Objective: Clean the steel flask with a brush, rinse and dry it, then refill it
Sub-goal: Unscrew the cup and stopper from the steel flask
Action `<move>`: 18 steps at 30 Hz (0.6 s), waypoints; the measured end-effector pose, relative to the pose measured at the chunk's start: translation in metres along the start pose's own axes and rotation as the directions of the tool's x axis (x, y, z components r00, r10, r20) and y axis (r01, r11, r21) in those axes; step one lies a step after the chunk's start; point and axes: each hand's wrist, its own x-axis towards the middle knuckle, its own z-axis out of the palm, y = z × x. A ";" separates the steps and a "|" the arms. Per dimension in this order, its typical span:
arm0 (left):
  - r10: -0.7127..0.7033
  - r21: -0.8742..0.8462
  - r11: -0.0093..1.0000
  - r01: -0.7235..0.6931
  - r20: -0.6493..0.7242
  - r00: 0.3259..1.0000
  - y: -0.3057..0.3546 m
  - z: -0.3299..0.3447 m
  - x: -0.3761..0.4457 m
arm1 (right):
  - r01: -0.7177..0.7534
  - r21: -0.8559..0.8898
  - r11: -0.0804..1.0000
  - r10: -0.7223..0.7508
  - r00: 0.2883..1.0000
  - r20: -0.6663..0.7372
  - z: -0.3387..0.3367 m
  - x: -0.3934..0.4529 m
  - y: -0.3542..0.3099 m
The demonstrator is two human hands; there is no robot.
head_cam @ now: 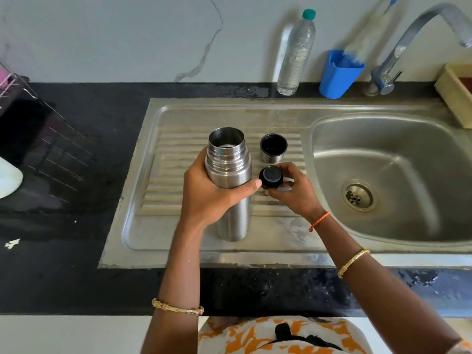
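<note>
— Across the black table (76, 251)?
— Steel sink unit (178, 254) set in, ribbed drainboard left, basin (383, 175) right, tap (408, 39) arching above.

— Along the back wall?
— Clear plastic water bottle (296, 52) with green cap, upright; beside it a blue cup (337, 77) holding a bottle brush (367, 34).

— And the steel flask (229, 175)?
— Upright on the drainboard, mouth open, wrapped by the left hand (212, 198), grip closed around the body.

— Right hand (293, 192)?
— Just beside the flask, fingertips pinched on the black stopper (271, 177), held above the drainboard.

— Behind that?
— Steel cup lid (273, 148), open side up, on the ribs, apart from the flask.
</note>
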 end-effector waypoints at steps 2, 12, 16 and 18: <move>0.009 0.003 1.000 -0.009 0.012 1.000 -0.001 -0.002 0.001 | -0.009 -0.008 1.000 0.009 1.000 0.005 0.001 0.001 0.001; 0.047 0.017 0.999 -0.049 0.076 0.996 0.012 0.007 0.008 | 0.044 -0.025 0.999 -0.047 0.992 -0.120 -0.027 -0.028 -0.035; 0.057 0.031 0.998 -0.060 0.109 0.992 0.028 0.024 0.012 | 0.108 0.048 0.993 -0.112 0.989 0.101 -0.049 -0.046 -0.064; 0.061 0.041 0.997 -0.068 0.151 0.987 0.036 0.039 0.015 | 0.095 0.043 0.995 -0.104 0.942 0.318 -0.058 -0.054 -0.071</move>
